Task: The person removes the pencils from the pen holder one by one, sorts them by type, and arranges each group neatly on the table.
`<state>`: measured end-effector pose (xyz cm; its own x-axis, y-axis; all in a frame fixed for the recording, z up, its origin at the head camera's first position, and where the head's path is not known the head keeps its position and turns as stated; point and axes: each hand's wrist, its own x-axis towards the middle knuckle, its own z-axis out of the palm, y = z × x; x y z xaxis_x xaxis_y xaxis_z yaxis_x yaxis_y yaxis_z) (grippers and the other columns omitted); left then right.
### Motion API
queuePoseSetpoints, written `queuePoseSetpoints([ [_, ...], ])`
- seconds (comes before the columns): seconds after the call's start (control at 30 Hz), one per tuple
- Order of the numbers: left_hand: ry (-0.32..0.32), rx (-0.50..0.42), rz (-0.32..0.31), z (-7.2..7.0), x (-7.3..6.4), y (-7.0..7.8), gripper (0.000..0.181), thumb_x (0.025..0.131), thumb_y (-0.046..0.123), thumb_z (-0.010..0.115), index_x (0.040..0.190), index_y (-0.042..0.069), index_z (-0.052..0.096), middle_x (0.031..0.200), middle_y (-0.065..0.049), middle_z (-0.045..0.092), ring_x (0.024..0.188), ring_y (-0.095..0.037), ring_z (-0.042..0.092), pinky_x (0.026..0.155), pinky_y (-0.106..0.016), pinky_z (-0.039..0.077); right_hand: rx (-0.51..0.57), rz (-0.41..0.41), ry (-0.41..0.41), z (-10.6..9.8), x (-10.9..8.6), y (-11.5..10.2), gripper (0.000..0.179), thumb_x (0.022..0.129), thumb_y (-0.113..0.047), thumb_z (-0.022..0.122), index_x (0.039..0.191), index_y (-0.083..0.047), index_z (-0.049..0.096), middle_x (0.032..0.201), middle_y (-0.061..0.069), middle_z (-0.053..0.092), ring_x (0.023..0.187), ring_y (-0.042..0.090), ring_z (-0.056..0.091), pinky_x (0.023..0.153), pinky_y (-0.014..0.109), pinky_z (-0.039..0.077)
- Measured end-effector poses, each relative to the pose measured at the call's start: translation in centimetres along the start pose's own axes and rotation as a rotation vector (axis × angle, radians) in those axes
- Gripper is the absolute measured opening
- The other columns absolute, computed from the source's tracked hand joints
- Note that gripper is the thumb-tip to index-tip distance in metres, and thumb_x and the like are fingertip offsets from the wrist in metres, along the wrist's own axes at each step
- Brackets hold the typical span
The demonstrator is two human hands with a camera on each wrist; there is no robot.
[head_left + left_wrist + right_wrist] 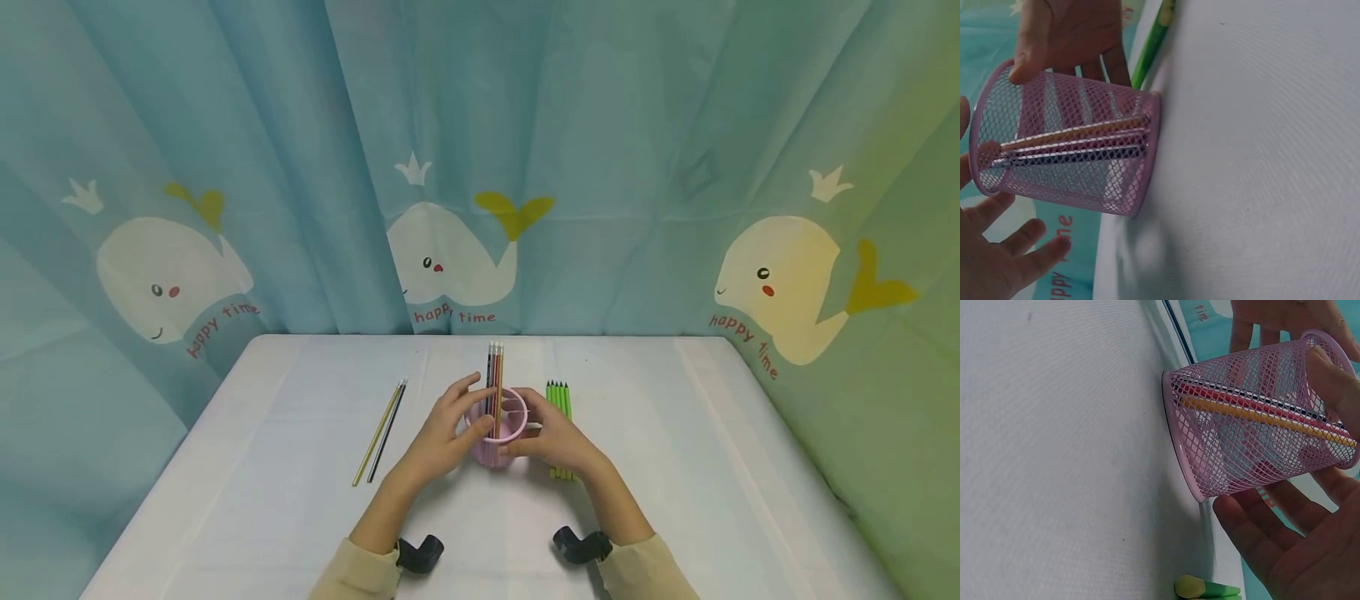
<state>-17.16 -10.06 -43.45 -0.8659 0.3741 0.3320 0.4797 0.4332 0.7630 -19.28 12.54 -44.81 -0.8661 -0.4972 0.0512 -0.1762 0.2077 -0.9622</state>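
Note:
A pink mesh pencil cup (491,457) stands upright at the middle of the table. Inside lean several pencils (1241,406), black, red and gold, their lower ends near the cup's base. My left hand (444,429) is at the rim and pinches the pencils' upper part between thumb and index finger, its other fingers spread. Around the cup's right side curls my right hand (558,437), thumb in front and fingers behind, gripping it. To the left lie a gold pencil (375,437) and a dark pencil (388,433), side by side.
Several green pencils (558,396) lie in a row right of the cup, partly behind my right hand. The white table (262,533) ends at a blue curtain (615,167) with printed whales. Black curved pieces (422,554) sit at both wrists.

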Motion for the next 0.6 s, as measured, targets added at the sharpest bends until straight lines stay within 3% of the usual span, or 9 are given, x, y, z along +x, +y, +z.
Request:
queuePoseSetpoints([
  [0.23,-0.028,0.042,0.011,0.10,-0.13,-0.37,0.046,0.103,0.033,0.053,0.146,0.020,0.051,0.161,-0.008,0.031,0.144,-0.039,0.033,0.109,-0.066,0.034,-0.002,-0.001,-0.004,0.07,-0.03,-0.16,0.078,0.075,-0.011,0.086,0.143,-0.011,0.047,0.137,0.015,0.055,0.123,0.037,0.056,0.098,0.044,0.053],
  [0.43,-0.012,0.056,-0.001,-0.28,-0.22,0.08,0.045,0.103,0.034,0.053,0.144,0.016,0.053,0.157,-0.002,0.039,0.142,-0.034,0.037,0.111,-0.062,0.034,-0.002,0.013,0.004,0.07,-0.03,-0.13,0.079,0.075,-0.011,0.087,0.143,-0.010,0.046,0.139,0.016,0.054,0.124,0.038,0.056,0.099,0.044,0.052],
  [0.6,-0.005,0.068,0.000,-0.54,-0.07,0.32,0.046,0.102,0.033,0.055,0.143,0.012,0.054,0.152,-0.004,0.047,0.141,-0.030,0.041,0.113,-0.056,0.034,-0.006,0.017,0.008,0.05,-0.09,-0.20,0.079,0.075,-0.012,0.087,0.143,-0.011,0.046,0.140,0.016,0.053,0.124,0.038,0.055,0.099,0.043,0.052],
])
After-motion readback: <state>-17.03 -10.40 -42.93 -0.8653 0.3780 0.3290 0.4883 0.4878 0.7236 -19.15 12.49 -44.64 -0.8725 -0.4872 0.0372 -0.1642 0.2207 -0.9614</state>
